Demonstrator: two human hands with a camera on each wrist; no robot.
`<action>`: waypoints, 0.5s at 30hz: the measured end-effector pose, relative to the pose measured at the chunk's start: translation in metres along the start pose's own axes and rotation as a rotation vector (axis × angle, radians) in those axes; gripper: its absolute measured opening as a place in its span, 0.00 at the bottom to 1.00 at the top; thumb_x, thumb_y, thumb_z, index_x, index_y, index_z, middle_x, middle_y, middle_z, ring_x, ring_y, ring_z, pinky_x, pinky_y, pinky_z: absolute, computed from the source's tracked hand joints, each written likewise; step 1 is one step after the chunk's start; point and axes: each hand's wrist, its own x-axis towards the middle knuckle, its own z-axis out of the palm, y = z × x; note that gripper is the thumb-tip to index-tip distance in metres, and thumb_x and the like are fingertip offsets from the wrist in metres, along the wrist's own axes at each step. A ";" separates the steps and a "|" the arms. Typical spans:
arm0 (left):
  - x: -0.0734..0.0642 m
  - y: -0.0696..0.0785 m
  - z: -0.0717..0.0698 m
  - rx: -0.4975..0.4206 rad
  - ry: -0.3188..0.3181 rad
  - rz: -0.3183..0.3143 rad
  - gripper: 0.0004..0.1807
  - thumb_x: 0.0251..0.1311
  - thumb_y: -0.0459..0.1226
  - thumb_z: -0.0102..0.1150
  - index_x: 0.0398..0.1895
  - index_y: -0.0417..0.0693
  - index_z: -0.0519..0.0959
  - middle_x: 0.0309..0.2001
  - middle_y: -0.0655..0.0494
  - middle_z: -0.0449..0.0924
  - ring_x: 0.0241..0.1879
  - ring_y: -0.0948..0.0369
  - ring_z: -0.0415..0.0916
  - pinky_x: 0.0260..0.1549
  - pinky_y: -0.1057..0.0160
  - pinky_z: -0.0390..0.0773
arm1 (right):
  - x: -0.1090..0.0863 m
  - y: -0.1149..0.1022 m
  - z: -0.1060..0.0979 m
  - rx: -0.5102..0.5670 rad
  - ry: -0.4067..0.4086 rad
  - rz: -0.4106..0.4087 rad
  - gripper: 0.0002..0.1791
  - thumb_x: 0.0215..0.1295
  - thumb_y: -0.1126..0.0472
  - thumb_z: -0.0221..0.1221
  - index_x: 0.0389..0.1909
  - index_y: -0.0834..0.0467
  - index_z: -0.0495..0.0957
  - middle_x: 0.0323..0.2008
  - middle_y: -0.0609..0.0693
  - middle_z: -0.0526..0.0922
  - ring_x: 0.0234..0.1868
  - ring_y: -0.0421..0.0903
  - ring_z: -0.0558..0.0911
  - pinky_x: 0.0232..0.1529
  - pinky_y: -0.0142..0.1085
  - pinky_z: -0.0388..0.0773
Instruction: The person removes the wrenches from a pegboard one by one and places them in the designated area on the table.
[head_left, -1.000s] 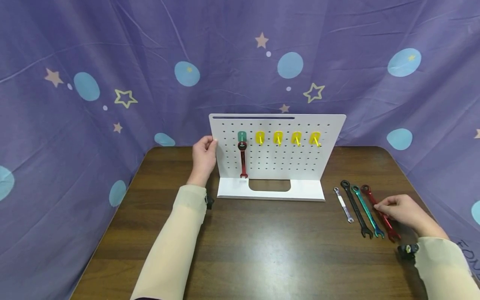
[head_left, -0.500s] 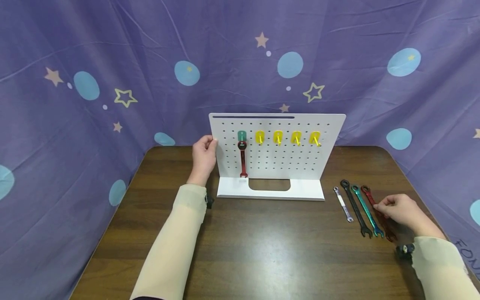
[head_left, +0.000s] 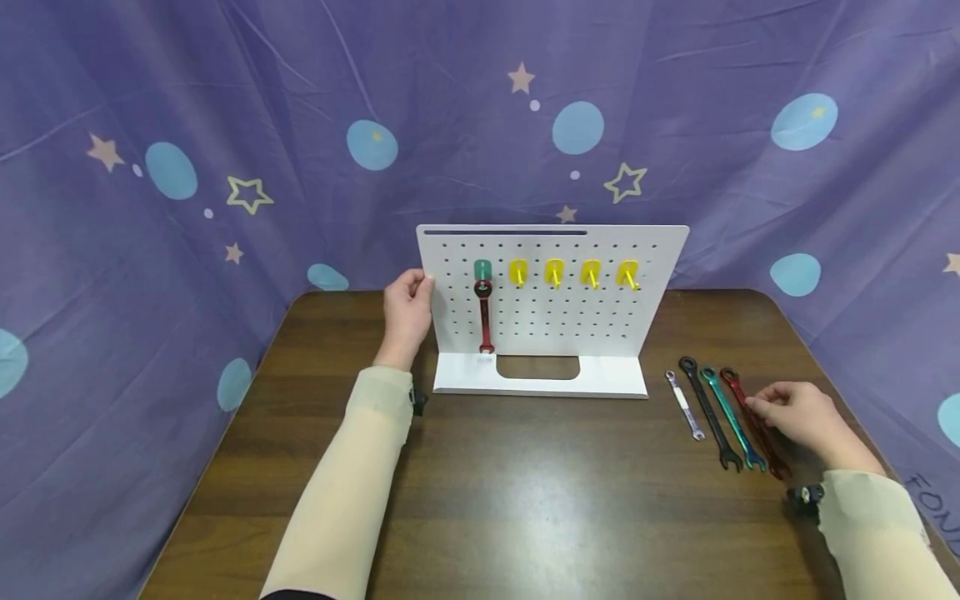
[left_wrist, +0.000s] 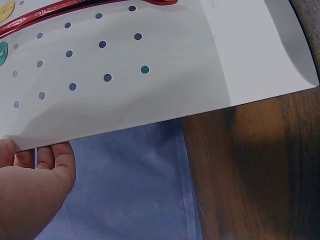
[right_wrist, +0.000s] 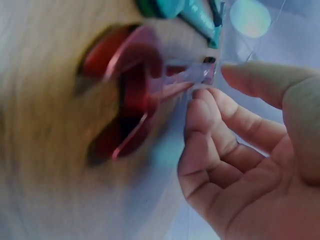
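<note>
My left hand [head_left: 407,315] pinches the left edge of a white pegboard [head_left: 540,325], thumb in front and fingers behind it. A red combination wrench [head_left: 485,321] hangs from the green hook [head_left: 482,269] at the board's left. At the table's right, my right hand [head_left: 801,417] pinches a second red wrench [head_left: 735,384] around the middle of its shaft. In the right wrist view this wrench's open end [right_wrist: 135,85] is large and blurred, and the curled fingers [right_wrist: 200,160] lie close to the shaft. Whether the wrench is off the tabletop I cannot tell.
Beside the held wrench lie a teal wrench [head_left: 731,417], a black wrench [head_left: 708,414] and a small silver wrench [head_left: 685,406]. Several yellow hooks [head_left: 554,272] line the pegboard. A purple curtain [head_left: 300,125] stands behind the brown wooden table [head_left: 510,483].
The red wrench under my right hand has turned a little, and its open end has shifted slightly left. My left hand keeps its hold on the pegboard.
</note>
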 end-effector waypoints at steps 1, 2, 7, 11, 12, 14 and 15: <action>0.000 0.000 0.000 0.003 0.001 -0.001 0.10 0.74 0.31 0.54 0.46 0.31 0.81 0.33 0.43 0.79 0.29 0.59 0.69 0.27 0.65 0.69 | 0.000 -0.003 0.000 0.006 0.024 0.002 0.19 0.75 0.53 0.59 0.37 0.67 0.82 0.26 0.49 0.82 0.27 0.47 0.78 0.28 0.43 0.73; 0.000 0.001 0.000 0.005 0.002 -0.001 0.09 0.74 0.31 0.54 0.46 0.31 0.81 0.33 0.43 0.79 0.29 0.59 0.69 0.27 0.65 0.69 | 0.000 -0.006 0.001 0.011 0.053 0.001 0.19 0.75 0.52 0.59 0.38 0.67 0.82 0.27 0.50 0.83 0.27 0.48 0.78 0.27 0.43 0.73; 0.000 0.003 -0.001 0.007 0.007 0.006 0.09 0.74 0.31 0.54 0.46 0.31 0.81 0.32 0.43 0.78 0.29 0.60 0.68 0.27 0.65 0.68 | 0.001 -0.023 0.003 0.052 0.201 -0.008 0.19 0.74 0.50 0.60 0.42 0.65 0.83 0.32 0.54 0.85 0.30 0.46 0.79 0.28 0.40 0.74; -0.001 0.003 -0.001 0.008 0.007 0.004 0.09 0.74 0.31 0.54 0.46 0.31 0.81 0.31 0.44 0.77 0.28 0.60 0.67 0.26 0.66 0.67 | 0.002 -0.033 0.004 0.097 0.296 -0.037 0.18 0.73 0.51 0.61 0.45 0.64 0.83 0.36 0.57 0.86 0.31 0.37 0.79 0.30 0.32 0.73; -0.001 0.003 0.000 0.009 0.006 0.002 0.09 0.74 0.31 0.54 0.46 0.31 0.81 0.31 0.44 0.77 0.28 0.60 0.67 0.26 0.66 0.67 | 0.002 -0.035 0.005 0.110 0.311 -0.042 0.17 0.73 0.52 0.61 0.45 0.64 0.83 0.37 0.58 0.86 0.31 0.34 0.79 0.31 0.31 0.72; -0.001 0.002 0.000 0.012 0.003 -0.003 0.10 0.74 0.31 0.54 0.46 0.31 0.81 0.31 0.44 0.77 0.28 0.60 0.67 0.26 0.66 0.68 | 0.002 -0.039 0.006 0.129 0.336 -0.051 0.17 0.73 0.52 0.61 0.47 0.64 0.83 0.38 0.59 0.86 0.31 0.31 0.77 0.31 0.28 0.71; -0.001 0.002 0.000 0.012 0.001 -0.003 0.10 0.75 0.31 0.54 0.46 0.31 0.81 0.31 0.44 0.77 0.28 0.60 0.67 0.26 0.66 0.68 | 0.002 -0.041 0.007 0.142 0.346 -0.051 0.17 0.73 0.53 0.61 0.48 0.64 0.83 0.40 0.60 0.85 0.31 0.30 0.77 0.31 0.27 0.71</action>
